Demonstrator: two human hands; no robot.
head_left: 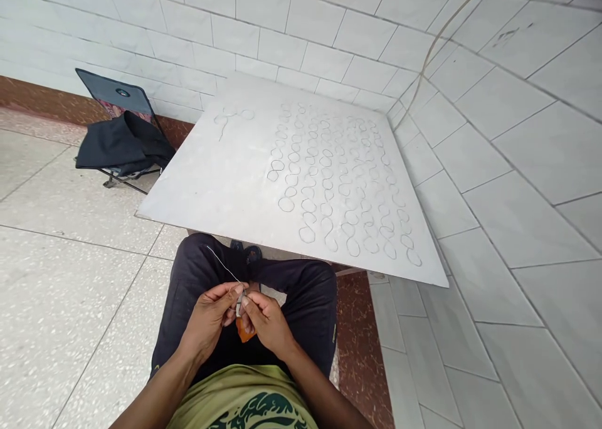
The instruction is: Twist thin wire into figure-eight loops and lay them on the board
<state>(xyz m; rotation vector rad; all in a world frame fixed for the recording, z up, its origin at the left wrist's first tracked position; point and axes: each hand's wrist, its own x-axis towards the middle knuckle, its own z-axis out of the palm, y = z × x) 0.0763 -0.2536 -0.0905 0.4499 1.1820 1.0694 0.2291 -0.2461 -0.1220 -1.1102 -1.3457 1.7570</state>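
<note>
Over my lap, my left hand (pixel 219 307) is closed in a pinch on a thin wire (pixel 221 263), whose free end sticks up and to the left over my knee. My right hand (pixel 263 316) meets it fingertip to fingertip, closed on a small grey-and-orange object (pixel 245 332) whose kind I cannot make out. Fingers hide where the wire meets that object. On the white board (pixel 211 184) in front of me lie several rows of thin wire pieces bent into figure-eight and S shapes (pixel 308 225). A few looser wire bits (pixel 223 125) are at its far left.
Behind the board and along its right side stands a tiled wall (pixel 512 228), with a cable (pixel 427 56) running down the corner. A folding chair (pixel 113 90) with dark cloth (pixel 122 143) on it is at the left, on the speckled floor (pixel 61 278).
</note>
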